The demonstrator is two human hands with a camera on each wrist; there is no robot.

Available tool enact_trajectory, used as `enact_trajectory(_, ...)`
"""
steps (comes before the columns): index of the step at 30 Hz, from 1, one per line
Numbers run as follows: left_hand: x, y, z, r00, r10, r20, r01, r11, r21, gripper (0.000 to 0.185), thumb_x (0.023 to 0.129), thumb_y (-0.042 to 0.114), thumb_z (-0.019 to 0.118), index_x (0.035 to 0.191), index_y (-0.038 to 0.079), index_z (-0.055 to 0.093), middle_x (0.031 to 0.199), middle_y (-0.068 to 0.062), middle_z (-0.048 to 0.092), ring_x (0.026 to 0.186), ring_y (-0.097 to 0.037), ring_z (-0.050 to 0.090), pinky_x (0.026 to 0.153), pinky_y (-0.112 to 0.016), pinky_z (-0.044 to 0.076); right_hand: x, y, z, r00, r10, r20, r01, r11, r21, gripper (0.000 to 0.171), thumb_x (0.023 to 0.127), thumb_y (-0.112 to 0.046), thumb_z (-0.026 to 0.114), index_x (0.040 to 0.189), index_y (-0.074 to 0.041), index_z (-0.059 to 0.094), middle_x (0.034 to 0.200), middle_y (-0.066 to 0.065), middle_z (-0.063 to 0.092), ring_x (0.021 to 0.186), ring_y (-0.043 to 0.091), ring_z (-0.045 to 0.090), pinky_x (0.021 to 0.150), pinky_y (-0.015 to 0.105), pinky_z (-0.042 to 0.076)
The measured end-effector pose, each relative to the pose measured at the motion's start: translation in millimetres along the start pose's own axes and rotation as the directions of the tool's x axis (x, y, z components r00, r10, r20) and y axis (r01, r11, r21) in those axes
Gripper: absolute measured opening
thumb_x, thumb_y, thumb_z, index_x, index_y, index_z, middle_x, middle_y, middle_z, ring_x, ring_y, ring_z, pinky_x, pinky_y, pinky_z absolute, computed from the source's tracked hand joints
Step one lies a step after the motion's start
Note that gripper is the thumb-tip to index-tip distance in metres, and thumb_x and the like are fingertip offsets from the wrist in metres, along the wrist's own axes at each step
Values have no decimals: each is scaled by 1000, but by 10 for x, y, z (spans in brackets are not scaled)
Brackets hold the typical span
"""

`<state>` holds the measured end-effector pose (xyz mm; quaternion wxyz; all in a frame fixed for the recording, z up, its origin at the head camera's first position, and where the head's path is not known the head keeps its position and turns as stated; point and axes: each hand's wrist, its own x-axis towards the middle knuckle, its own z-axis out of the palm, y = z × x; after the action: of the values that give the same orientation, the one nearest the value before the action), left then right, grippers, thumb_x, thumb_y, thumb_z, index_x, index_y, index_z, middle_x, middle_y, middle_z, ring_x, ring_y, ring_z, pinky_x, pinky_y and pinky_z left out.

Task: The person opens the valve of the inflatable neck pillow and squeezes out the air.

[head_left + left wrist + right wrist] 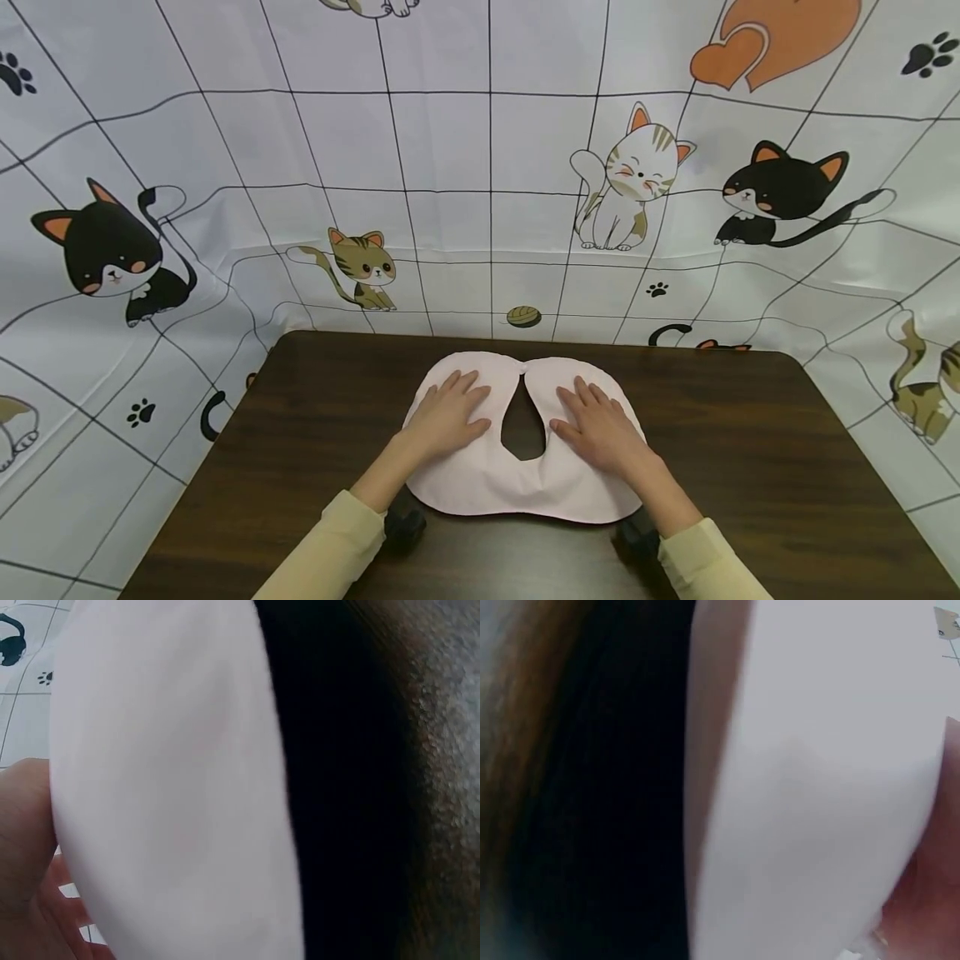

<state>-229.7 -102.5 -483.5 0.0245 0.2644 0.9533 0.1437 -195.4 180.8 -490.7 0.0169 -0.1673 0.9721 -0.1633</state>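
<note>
A pale pink U-shaped neck pillow lies on the dark wooden table, its two ends meeting at the far side around a teardrop-shaped gap. On its left lobe rests my left hand, palm down with the fingers spread. My right hand lies the same way on the right lobe, fingers pointing away from me. In the left wrist view, the pillow's curved side fills the middle, with part of the hand behind it. The right wrist view shows the other side of the pillow close up, partly covering the hand.
The brown table extends on both sides of the pillow. A white curtain with grid lines and cartoon cats hangs behind and around it. Dark wrist-worn devices sit under both forearms, near the pillow's front edge.
</note>
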Motion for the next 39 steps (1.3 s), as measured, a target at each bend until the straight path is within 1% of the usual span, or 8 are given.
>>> enact_trajectory(3,-35,-5,-9,1000,1,-4,-1,1000,7,54,100,39,64,148,15,57,159,-15,41,148,-42,32,110,-68,32,-41,-18,-35,1000,8,-2,-8,1000,21,63,104,-40,56,153,-2,45,160,32,29,145,52,29,112,69,27)
enact_trajectory(8,-130,8,-53,1000,10,-13,-9,1000,30,54,100,39,64,148,15,56,159,-14,41,148,-41,33,110,-68,32,-116,-27,-67,1000,1,-30,0,1000,9,64,104,-40,57,153,-2,46,159,31,31,145,52,30,111,69,28)
enact_trajectory(12,-191,48,-85,1000,15,-20,-14,999,36,54,100,40,64,148,16,56,160,-13,40,149,-40,31,111,-68,30,-196,1,-29,999,-6,-49,6,1000,-9,65,104,-42,58,153,-2,45,160,29,33,145,51,32,110,69,29)
enact_trajectory(15,-223,70,-94,999,24,-33,-22,999,41,54,100,40,64,148,16,57,159,-14,41,149,-41,31,111,-69,30,-231,5,15,999,-7,-51,7,1000,-1,66,104,-43,57,154,-1,44,160,28,32,146,50,31,110,69,29)
enact_trajectory(19,-255,68,-71,999,24,-45,-22,998,52,54,100,41,65,146,16,58,159,-14,42,149,-41,32,110,-70,30,-234,-18,60,999,-10,-47,10,1000,13,68,104,-44,56,155,-1,42,162,26,31,147,49,29,112,69,26)
enact_trajectory(27,-287,34,24,999,3,-37,-3,1000,8,54,100,43,64,147,16,58,160,-14,40,149,-42,30,110,-71,29,-237,-71,88,1000,8,-18,-8,1000,16,67,105,-43,56,155,-2,41,162,24,31,149,47,27,113,70,23)
enact_trajectory(34,-305,50,39,999,6,-37,-6,1000,-12,52,101,39,64,147,14,58,160,-15,40,149,-43,30,109,-72,30,-257,-113,65,1000,8,-16,-8,1000,1,65,105,-41,56,155,-1,42,162,25,32,148,47,28,112,71,23)
enact_trajectory(39,-312,40,45,999,11,-36,-11,1000,-8,52,100,39,65,146,14,58,159,-16,41,148,-44,31,109,-72,30,-268,-117,52,1000,7,-22,-7,1000,-10,64,105,-42,56,154,-3,44,161,26,32,148,47,29,112,70,25)
